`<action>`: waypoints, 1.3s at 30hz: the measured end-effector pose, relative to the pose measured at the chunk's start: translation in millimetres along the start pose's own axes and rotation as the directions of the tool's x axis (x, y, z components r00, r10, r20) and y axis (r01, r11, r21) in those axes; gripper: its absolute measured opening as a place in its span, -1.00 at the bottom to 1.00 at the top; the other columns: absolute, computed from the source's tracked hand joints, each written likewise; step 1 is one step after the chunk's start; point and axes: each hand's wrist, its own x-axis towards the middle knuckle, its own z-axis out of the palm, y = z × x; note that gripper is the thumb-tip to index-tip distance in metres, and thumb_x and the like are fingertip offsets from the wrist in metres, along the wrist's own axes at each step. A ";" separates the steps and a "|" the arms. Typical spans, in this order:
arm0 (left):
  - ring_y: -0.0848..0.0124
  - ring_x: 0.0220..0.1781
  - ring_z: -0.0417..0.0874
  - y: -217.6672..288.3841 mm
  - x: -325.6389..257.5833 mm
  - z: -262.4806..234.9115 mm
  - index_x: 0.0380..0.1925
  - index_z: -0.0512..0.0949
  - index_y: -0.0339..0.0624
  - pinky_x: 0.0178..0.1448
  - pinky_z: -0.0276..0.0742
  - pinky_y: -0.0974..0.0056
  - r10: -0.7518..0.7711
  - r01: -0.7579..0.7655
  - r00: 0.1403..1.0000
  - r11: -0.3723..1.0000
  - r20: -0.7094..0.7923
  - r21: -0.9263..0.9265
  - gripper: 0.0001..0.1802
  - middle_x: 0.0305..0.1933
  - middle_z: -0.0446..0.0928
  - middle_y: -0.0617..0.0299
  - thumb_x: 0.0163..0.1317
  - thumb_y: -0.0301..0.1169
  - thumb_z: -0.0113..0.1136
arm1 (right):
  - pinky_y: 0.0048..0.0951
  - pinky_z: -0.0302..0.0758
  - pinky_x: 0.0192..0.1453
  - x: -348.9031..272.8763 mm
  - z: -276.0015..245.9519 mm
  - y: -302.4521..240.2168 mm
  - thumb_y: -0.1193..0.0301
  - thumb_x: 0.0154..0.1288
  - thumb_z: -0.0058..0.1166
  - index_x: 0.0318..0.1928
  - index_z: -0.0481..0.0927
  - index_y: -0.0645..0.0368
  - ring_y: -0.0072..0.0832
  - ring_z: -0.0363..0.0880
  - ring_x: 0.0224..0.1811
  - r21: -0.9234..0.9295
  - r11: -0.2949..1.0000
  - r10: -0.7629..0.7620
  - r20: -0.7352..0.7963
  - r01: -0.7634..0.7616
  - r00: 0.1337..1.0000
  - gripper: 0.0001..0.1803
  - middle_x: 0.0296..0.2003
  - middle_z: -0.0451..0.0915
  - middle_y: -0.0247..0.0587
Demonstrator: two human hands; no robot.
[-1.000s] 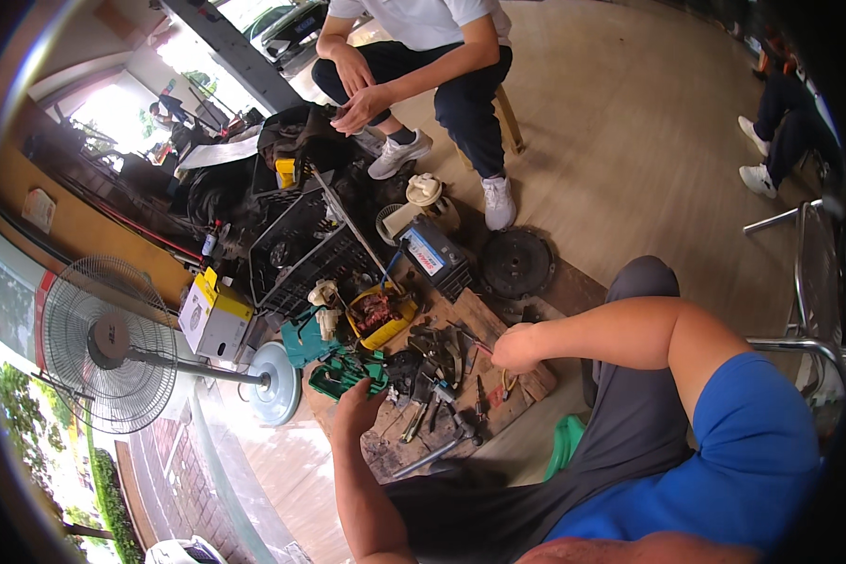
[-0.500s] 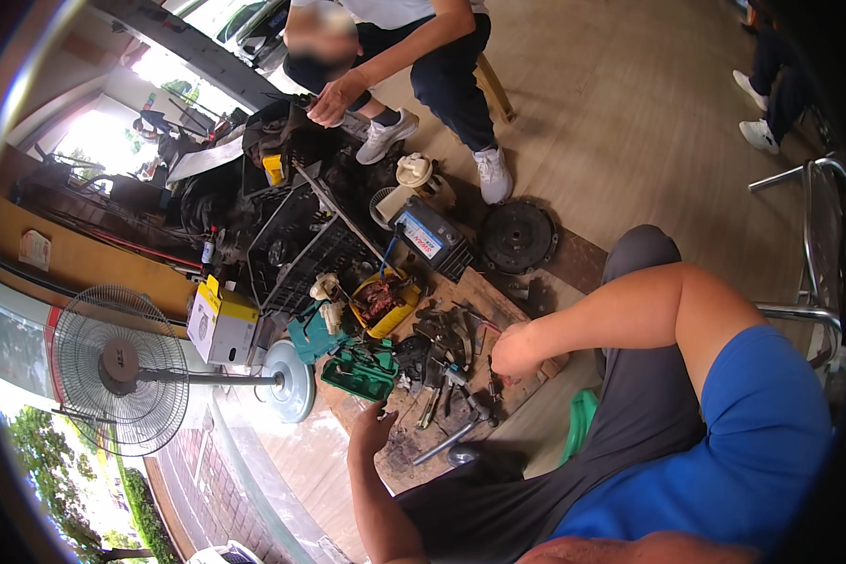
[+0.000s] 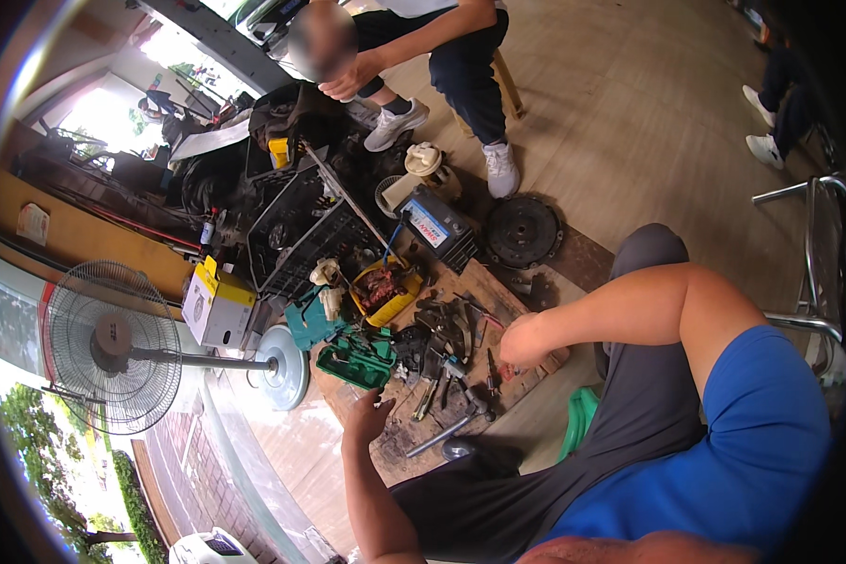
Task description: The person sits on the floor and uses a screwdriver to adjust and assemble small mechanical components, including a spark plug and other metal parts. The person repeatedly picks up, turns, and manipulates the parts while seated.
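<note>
My left hand [image 3: 367, 415] hovers at the near left of a dirty wooden board [image 3: 414, 438], fingers apart and holding nothing visible. Just beyond it lies an open green tool case [image 3: 357, 361]. Over the board's right side my right hand [image 3: 523, 342] is curled downward; its fingers are mostly hidden, and what they hold, if anything, does not show. A reddish patch [image 3: 508, 372] lies below them. Between my hands are dark metal parts [image 3: 449, 322], a T-shaped metal tool [image 3: 442, 437], pliers [image 3: 427, 399] and a red-handled tool [image 3: 490, 320].
Beyond the board stand a yellow container [image 3: 399, 310] with reddish contents, a car battery [image 3: 437, 228] and a dark round plate [image 3: 524, 233]. A pedestal fan [image 3: 113, 346] and a white-yellow box [image 3: 218, 305] are left. Another person [image 3: 461, 70] sits opposite; a metal chair [image 3: 813, 254] stands right.
My left hand has lowered slightly, its fingers now turned more to the right. My right hand stays over the same side of the board. The whole view has shifted a little.
</note>
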 end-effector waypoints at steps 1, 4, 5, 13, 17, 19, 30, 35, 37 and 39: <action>-0.02 0.06 0.67 0.6 0.1 -0.2 0.17 0.51 -0.29 0.12 0.55 0.06 -0.001 0.001 1.000 1.000 0.001 -0.009 -0.42 0.05 0.62 -0.21 0.25 -0.16 0.30 | -0.12 0.60 -0.09 -1.6 -1.5 -0.7 0.19 0.24 0.19 -0.26 0.75 0.25 -0.10 0.69 -0.15 0.005 1.000 0.017 0.010 -0.017 1.000 -0.66 -0.28 0.73 -0.03; -0.02 0.05 0.67 7.4 1.1 -1.9 0.17 0.52 -0.29 0.11 0.55 0.05 -0.001 0.001 1.000 1.000 0.000 -0.006 -0.42 0.04 0.62 -0.20 0.24 -0.15 0.30 | -0.11 0.59 -0.08 0.3 3.5 1.1 0.15 0.26 0.19 -0.25 0.76 0.22 -0.11 0.69 -0.16 -0.001 0.999 0.042 0.021 -0.042 0.999 -0.64 -0.28 0.73 -0.04; -0.02 0.04 0.68 9.0 1.4 -1.7 0.17 0.52 -0.29 0.11 0.55 0.05 0.000 0.000 1.000 1.000 -0.001 0.000 -0.42 0.04 0.62 -0.20 0.24 -0.14 0.30 | -0.11 0.59 -0.09 1.8 7.0 2.7 0.15 0.25 0.19 -0.25 0.76 0.21 -0.12 0.69 -0.16 -0.007 0.999 0.047 0.021 -0.047 0.999 -0.65 -0.29 0.73 -0.05; -0.02 0.09 0.66 0.5 3.9 3.0 0.17 0.52 -0.27 0.14 0.54 0.07 0.004 -0.004 1.000 1.000 -0.001 0.010 -0.41 0.06 0.61 -0.21 0.24 -0.14 0.31 | -0.16 0.58 -0.09 0.5 5.6 2.6 0.22 0.21 0.17 -0.21 0.78 0.02 -0.20 0.69 -0.13 0.002 1.000 0.019 0.000 -0.019 1.000 -0.76 -0.25 0.74 -0.14; -0.05 0.06 0.66 6.9 4.8 1.7 0.16 0.52 -0.26 0.11 0.55 0.05 -0.012 0.012 1.000 1.000 0.006 0.004 -0.40 0.04 0.62 -0.22 0.22 -0.11 0.32 | -0.15 0.58 -0.08 -3.4 0.4 1.0 0.27 0.21 0.15 -0.18 0.77 0.02 -0.19 0.69 -0.13 0.030 0.999 0.032 0.026 -0.033 0.999 -0.75 -0.24 0.74 -0.15; -0.04 0.05 0.66 6.6 4.4 1.6 0.15 0.52 -0.26 0.10 0.55 0.05 0.004 -0.004 1.000 1.000 0.000 0.022 -0.41 0.03 0.62 -0.21 0.22 -0.11 0.32 | -0.15 0.58 -0.07 -9.6 -6.3 -3.5 0.27 0.21 0.14 -0.15 0.77 0.01 -0.18 0.69 -0.11 0.022 0.998 0.051 0.041 -0.051 0.998 -0.74 -0.22 0.74 -0.15; -0.05 0.06 0.64 4.7 4.6 2.4 0.15 0.52 -0.26 0.12 0.53 0.04 0.018 -0.018 1.000 1.000 -0.007 0.024 -0.42 0.04 0.62 -0.16 0.23 -0.12 0.30 | -0.15 0.58 0.03 -12.9 -11.2 -7.9 0.26 0.22 0.16 0.01 0.72 -0.15 -0.21 0.68 -0.02 0.058 0.994 0.087 0.069 -0.092 0.994 -0.67 -0.13 0.73 -0.23; -0.07 0.10 0.62 -3.5 4.7 6.2 0.15 0.52 -0.27 0.15 0.52 0.02 0.046 -0.046 0.999 0.999 -0.019 0.018 -0.42 0.05 0.62 -0.17 0.24 -0.12 0.29 | -0.08 0.61 -0.11 -13.0 -10.3 -7.3 0.18 0.27 0.19 -0.26 0.71 0.30 -0.04 0.70 -0.15 0.071 0.997 0.027 0.037 -0.030 0.999 -0.63 -0.29 0.72 0.05; -0.07 0.10 0.62 4.4 5.0 3.0 0.15 0.52 -0.27 0.15 0.52 0.02 0.022 -0.022 1.000 1.000 -0.009 0.021 -0.42 0.05 0.61 -0.18 0.24 -0.12 0.29 | -0.07 0.60 -0.11 -10.5 -4.7 -3.8 0.19 0.26 0.19 -0.27 0.71 0.30 -0.03 0.70 -0.15 0.050 0.998 0.045 0.027 -0.047 0.999 -0.64 -0.29 0.72 0.05; -0.07 0.10 0.62 11.7 3.3 -0.3 0.15 0.53 -0.27 0.15 0.52 0.02 -0.011 0.011 1.000 1.000 0.005 0.015 -0.42 0.05 0.61 -0.18 0.24 -0.12 0.30 | -0.06 0.60 -0.10 -8.8 -2.1 -2.7 0.20 0.26 0.19 -0.26 0.71 0.29 -0.02 0.70 -0.14 0.053 0.997 0.055 0.033 -0.057 0.998 -0.65 -0.28 0.72 0.04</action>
